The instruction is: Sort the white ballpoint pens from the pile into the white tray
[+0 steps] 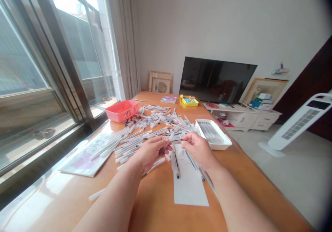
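Observation:
My left hand (151, 152) is closed around a thin clear pen barrel (166, 146), held over the wooden table (155, 207). My right hand (198, 149) is pinched on a small pen part I cannot make out, close to the barrel's upper end. Both hands hover above a white sheet of paper (189, 187) on which two pens (175, 164) lie. A big scattered pile of clear pens (145, 131) spreads just beyond and to the left of my hands.
A white tray (214, 135) holding several pens sits right of the pile. At the far left stands a pink basket (121, 110). A pale booklet (88, 154) lies by the window side. Small boxes (189, 101) sit at the far edge; a TV and a fan stand beyond.

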`<state>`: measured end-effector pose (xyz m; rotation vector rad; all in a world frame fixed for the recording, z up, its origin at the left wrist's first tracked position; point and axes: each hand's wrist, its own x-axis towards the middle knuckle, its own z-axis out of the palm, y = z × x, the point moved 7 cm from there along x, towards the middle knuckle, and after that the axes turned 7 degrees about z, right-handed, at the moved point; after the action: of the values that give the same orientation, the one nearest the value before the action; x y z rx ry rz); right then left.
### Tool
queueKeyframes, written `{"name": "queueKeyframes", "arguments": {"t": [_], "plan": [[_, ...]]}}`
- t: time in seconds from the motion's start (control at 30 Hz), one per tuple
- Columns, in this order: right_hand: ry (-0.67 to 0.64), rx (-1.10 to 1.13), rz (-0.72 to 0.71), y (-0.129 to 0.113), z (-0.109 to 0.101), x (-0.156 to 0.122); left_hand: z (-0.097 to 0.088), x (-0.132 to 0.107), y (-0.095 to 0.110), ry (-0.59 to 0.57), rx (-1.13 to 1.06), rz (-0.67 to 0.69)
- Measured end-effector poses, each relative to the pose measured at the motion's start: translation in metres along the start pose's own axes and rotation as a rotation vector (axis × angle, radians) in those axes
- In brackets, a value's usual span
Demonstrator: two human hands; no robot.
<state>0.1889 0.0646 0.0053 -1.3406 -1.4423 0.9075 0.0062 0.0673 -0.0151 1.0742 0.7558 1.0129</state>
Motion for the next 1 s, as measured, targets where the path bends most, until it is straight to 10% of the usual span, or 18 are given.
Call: {"name": "queueKeyframes", "arguments": {"t": [0.4,1.0], "plan": [[-0.205,0.187,0.115,-0.021,-0.018,-0.012,0.026,-0.008,-0.003,-0.216,0.176,-0.042],[-0.279,0.133,0.099,-0.024,-0.010,-0.016,0.027,-0.009,-0.006,-0.221,0.237,-0.069]]}}
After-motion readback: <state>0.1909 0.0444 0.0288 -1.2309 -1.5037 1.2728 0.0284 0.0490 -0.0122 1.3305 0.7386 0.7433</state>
